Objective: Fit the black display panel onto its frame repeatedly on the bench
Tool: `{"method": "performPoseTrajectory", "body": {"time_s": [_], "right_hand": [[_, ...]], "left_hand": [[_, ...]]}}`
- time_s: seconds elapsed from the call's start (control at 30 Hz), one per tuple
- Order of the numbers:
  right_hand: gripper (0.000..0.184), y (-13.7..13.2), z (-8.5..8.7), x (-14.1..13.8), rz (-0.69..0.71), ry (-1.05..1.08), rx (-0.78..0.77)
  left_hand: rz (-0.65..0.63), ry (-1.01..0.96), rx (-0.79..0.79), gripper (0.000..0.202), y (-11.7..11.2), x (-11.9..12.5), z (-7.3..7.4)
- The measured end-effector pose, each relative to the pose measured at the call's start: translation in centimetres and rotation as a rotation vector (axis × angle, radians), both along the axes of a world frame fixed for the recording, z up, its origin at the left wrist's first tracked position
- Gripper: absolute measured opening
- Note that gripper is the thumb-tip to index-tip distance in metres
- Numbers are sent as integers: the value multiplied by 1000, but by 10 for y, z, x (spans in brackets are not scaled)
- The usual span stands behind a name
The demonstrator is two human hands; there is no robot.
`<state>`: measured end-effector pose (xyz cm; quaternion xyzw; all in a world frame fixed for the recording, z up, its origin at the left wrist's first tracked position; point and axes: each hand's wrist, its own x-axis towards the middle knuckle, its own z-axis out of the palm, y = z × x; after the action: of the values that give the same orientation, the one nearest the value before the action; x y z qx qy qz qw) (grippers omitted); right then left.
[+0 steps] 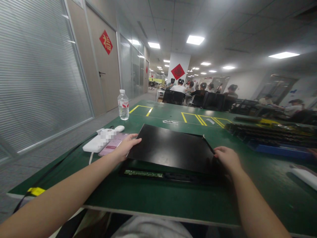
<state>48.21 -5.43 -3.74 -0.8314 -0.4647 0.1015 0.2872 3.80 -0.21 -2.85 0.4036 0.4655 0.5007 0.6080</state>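
A thin, glossy black display panel (170, 145) is held flat and slightly tilted over the green table (158, 201). My left hand (127, 146) grips its left edge, thumb on top and the fingers partly hidden. On the opposite side, my right hand (228, 159) is closed on the panel's right edge, near a dark strip of frame. A narrow green circuit board (143, 173) shows below the panel's near edge, set in a dark strip. Whether that strip is joined to the panel, I cannot tell.
Left of the panel are a pink phone (113, 144), a white device (92, 144) with a cable, and a water bottle (123, 106). Stacked dark panels (267, 132) and a blue tray (272, 151) lie at the right. Yellow tape (201, 119) marks the far tabletop. People sit beyond.
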Motion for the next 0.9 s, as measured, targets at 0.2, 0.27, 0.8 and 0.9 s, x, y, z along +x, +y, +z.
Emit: {"method": "performPoseTrajectory", "body": {"time_s": [0.2, 0.27, 0.8, 0.9], "right_hand": [[29, 0, 1, 0, -1, -16, -21], [28, 0, 1, 0, 2, -18, -25], [28, 0, 1, -1, -3, -18, -36], [28, 0, 1, 0, 1, -26, -28]], "left_hand": [[15, 48, 10, 45, -2, 2, 2], [16, 54, 11, 45, -2, 2, 2], [-5, 84, -2, 38, -3, 4, 4], [-9, 103, 4, 40, -4, 3, 3]]}}
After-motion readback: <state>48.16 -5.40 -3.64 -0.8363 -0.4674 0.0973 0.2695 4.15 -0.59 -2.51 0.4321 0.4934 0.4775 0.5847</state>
